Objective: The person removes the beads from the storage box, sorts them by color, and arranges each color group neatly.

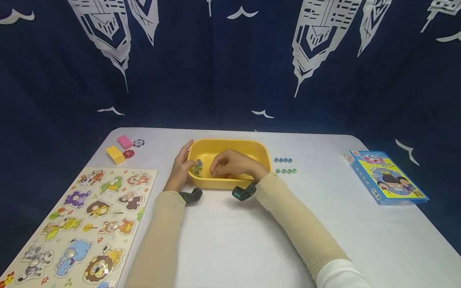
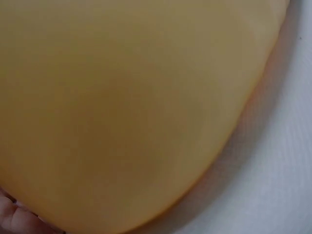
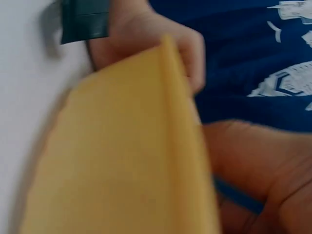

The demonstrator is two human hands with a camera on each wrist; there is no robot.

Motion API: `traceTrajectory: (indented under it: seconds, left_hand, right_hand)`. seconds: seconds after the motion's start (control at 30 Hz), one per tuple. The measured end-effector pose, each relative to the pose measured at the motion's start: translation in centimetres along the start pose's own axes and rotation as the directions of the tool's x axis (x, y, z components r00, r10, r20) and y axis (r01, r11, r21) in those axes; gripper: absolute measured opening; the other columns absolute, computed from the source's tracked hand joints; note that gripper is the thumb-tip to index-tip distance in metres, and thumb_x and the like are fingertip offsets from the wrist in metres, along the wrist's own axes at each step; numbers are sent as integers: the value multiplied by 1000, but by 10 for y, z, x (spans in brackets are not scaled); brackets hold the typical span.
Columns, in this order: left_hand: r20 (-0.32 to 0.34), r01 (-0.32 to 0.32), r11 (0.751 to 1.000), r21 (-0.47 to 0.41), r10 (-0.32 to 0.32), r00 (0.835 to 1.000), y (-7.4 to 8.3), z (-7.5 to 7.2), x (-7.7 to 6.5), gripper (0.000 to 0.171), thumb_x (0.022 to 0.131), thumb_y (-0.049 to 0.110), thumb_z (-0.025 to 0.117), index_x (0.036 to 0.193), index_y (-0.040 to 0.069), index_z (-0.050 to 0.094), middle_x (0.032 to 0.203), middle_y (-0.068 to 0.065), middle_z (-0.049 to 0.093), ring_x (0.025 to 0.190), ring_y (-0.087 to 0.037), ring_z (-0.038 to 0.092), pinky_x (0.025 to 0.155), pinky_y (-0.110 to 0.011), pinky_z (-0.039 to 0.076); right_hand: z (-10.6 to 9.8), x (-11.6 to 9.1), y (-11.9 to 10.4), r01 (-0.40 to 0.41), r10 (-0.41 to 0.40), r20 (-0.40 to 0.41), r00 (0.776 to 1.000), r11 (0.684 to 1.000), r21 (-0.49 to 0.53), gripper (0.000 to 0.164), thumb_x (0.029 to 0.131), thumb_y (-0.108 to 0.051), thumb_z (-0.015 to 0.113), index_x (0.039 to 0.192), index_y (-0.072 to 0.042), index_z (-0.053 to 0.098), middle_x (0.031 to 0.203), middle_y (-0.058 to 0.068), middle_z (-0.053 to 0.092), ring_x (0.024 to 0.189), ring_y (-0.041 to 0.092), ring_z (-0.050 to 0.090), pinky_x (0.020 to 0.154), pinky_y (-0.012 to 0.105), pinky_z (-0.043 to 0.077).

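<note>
We see the marbles at the left end of the long yellow tray, nearer to the left hand, which grips it there, than to the right hand, whose fingers bend inside, holding something or not, we cannot tell.

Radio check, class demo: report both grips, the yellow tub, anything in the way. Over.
Left grip holds yellow tub by rim. Right grip inside, hold unclear. Marbles at tub's left end. Right grip hides part of tub floor.

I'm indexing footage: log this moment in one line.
left hand: holds yellow rectangular plastic tub by rim | right hand: inside tub, grip unclear | round blue marbles, green marbles: rows right of tub, more inside
</note>
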State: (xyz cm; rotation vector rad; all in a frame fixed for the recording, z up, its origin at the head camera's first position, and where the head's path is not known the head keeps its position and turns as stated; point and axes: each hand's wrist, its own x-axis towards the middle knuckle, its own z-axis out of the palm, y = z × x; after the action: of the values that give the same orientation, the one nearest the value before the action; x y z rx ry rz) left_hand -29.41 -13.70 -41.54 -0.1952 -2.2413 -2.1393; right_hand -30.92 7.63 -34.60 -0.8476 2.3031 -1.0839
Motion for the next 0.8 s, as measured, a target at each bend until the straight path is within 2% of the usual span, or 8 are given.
traceTrajectory:
  seconds: [0.17,0.37,0.43,0.6,0.67,0.8]
  left_hand:
    - [-4,-3,1000,-2,3,1000,0,1,0,82,81,3,48,158,21,28,149,-14,48,131,-31,50,112,-46,38]
    - [-12,2,1000,-4,-2,1000,-1,1,1,82,81,4,49,158,24,29,150,-13,47,132,-31,49,113,-46,36]
    - [-12,2,1000,-9,-3,1000,-2,1,1,82,80,4,49,158,23,29,150,-13,47,132,-31,49,113,-46,36]
    - [-7,1,1000,-19,-2,1000,-3,0,2,82,80,3,49,158,21,29,150,-13,47,133,-31,48,114,-45,35]
    - [-7,6,1000,-22,-6,1000,-2,1,2,82,81,3,49,158,22,29,151,-12,46,135,-29,47,114,-44,35]
    - [-4,14,1000,-25,-14,1000,-2,1,2,82,82,4,50,158,24,29,153,-10,44,138,-27,44,116,-43,33]
  right_hand:
    - [-16,-20,2,92,-88,-58,994,993,69,15,89,-5,70,103,-3,74,97,5,72,90,22,64,84,33,55]
    - [-35,-53,2,100,-69,-168,983,978,184,20,90,-7,69,109,-1,71,106,10,70,98,43,63,85,39,57]
    - [-43,-64,6,133,-81,-225,971,965,228,21,91,-7,69,110,1,70,106,12,69,96,43,64,83,41,58]
    - [-64,-90,23,203,-81,-400,913,941,273,16,92,-8,68,108,-5,69,100,8,68,84,24,67,81,35,59]
    - [-72,-100,32,224,-62,-468,881,928,299,14,93,-8,68,106,-8,69,99,5,67,84,21,67,81,32,59]
    - [-87,-114,58,290,-15,-589,808,881,375,12,93,-6,68,105,-8,69,98,3,66,84,17,65,78,29,59]
